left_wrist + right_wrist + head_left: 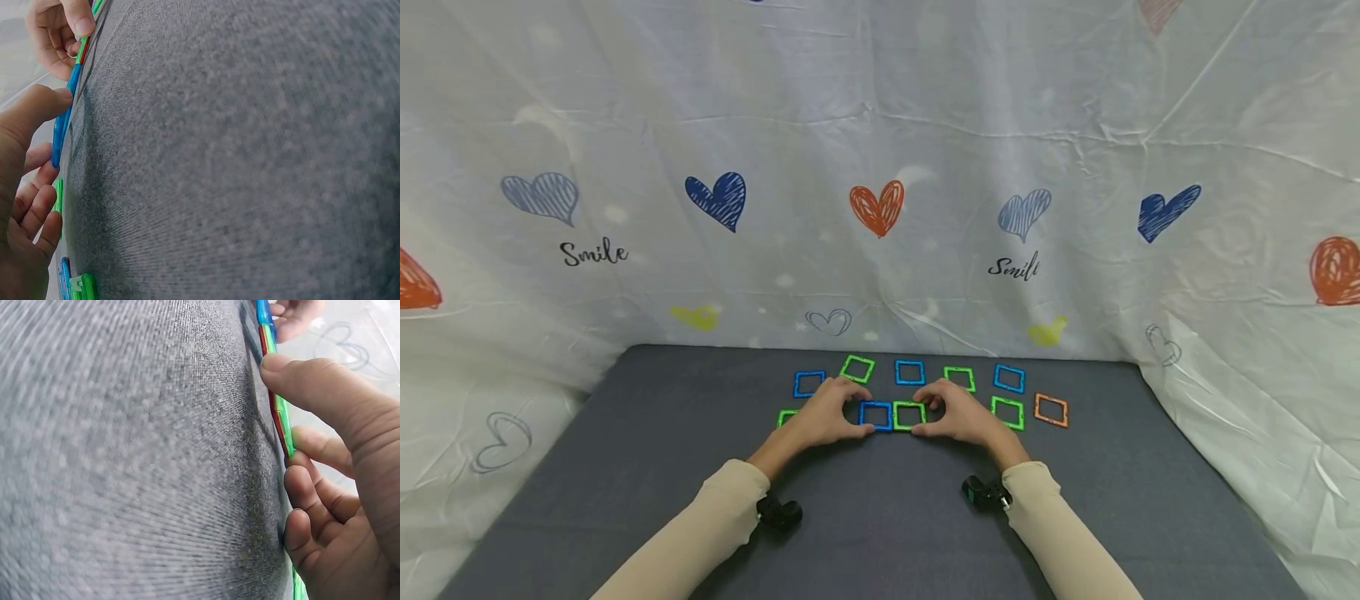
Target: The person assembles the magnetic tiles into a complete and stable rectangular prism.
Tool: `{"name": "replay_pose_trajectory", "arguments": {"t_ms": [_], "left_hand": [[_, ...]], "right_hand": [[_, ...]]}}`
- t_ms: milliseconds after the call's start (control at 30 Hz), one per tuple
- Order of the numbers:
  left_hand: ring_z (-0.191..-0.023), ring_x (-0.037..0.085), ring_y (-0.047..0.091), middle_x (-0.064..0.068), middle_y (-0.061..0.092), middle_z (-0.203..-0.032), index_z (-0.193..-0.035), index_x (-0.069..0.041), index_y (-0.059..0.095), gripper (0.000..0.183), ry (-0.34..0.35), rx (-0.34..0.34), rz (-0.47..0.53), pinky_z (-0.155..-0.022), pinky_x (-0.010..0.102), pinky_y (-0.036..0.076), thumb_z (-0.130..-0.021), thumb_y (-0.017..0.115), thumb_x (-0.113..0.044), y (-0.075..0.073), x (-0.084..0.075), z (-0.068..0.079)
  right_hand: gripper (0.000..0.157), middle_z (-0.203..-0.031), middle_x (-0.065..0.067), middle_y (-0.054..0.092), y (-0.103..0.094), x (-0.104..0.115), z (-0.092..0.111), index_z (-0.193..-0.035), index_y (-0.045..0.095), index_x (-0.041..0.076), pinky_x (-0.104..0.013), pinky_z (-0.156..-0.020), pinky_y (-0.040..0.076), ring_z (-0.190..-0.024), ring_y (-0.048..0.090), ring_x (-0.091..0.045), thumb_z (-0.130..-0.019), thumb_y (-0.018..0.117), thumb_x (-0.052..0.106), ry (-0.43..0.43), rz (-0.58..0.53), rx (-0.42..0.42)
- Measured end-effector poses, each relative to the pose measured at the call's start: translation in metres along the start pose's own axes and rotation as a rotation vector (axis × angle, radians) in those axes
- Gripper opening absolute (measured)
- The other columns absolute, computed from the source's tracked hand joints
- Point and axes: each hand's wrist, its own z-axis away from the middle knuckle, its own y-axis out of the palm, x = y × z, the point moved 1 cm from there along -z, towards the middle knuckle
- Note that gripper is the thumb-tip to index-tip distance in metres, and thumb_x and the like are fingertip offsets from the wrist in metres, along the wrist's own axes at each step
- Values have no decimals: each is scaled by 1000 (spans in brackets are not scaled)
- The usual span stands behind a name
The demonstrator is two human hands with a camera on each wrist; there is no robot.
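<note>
Side by side, edge to edge, a blue square frame tile (876, 429) and a green square frame tile (909, 404) sit between the two hands, close over the dark cloth. The left hand (829, 415) pinches the blue tile by its outer side, thumb on the near edge and fingers at the far corner. On the other side, the right hand (961, 414) grips the green tile the same way. A red edge (275, 409) shows along the underside of the green tile in the right wrist view. Several fingers of each hand curl loosely below the tiles.
Behind the hands lies a row of blue (910, 383) and green (958, 368) frame tiles. Right of the right hand are a green tile (992, 408) and an orange tile (1037, 406). The left hand partly hides another green tile (785, 413). A white printed curtain (880, 275) hangs behind the table.
</note>
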Motion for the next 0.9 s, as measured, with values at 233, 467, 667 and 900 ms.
{"name": "replay_pose_trajectory", "arguments": {"t_ms": [233,467,667,900], "left_hand": [[-107,27,54,6,63,-115,-118,-9,73,47,3,12,-4,-94,48,44,-82,86,-36,1,0,-1],[-106,25,54,4,63,-113,-118,-10,73,46,1,14,-23,-93,47,44,-82,86,-36,3,1,-1],[-103,25,53,4,63,-111,-117,-9,73,47,3,0,-31,-91,46,45,-81,87,-36,3,1,0],[-103,25,53,4,63,-112,-116,-10,73,47,0,-8,-32,-90,46,45,-81,88,-36,4,0,0]], "right_hand": [[47,-110,-2,61,1,-2,0,-122,70,5,-39,-83,49,-94,55,-18,-84,87,28,13,-3,8],[46,-109,-2,61,3,-4,-1,-121,70,4,-38,-83,50,-93,56,-18,-84,87,28,2,24,8],[47,-110,-2,61,4,-2,-1,-121,70,4,-39,-84,50,-93,56,-18,-84,87,27,3,36,3],[47,-111,-3,61,4,0,-1,-121,69,4,-40,-84,50,-94,55,-19,-84,87,26,16,20,5]]}}
